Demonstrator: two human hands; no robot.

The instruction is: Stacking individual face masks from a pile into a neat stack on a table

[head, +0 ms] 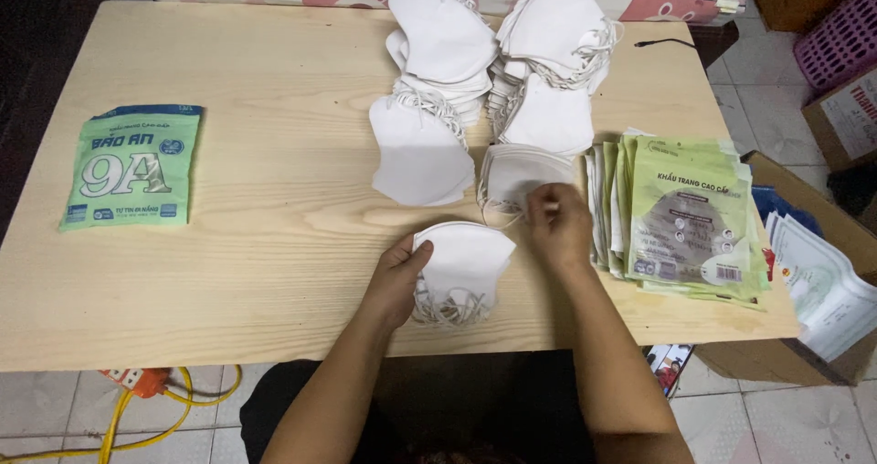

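A small stack of folded white fabric face masks (466,261) is gripped at its left edge by the left hand (399,277) on the pale wooden counter (256,153). Another white mask (513,174) just behind is pinched by the right hand (559,225) fingers.

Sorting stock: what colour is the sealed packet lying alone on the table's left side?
Green sealed packet, with white lettering; head view.

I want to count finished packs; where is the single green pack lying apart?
In the head view, the green pack lies flat near the table's left edge, far from both hands.
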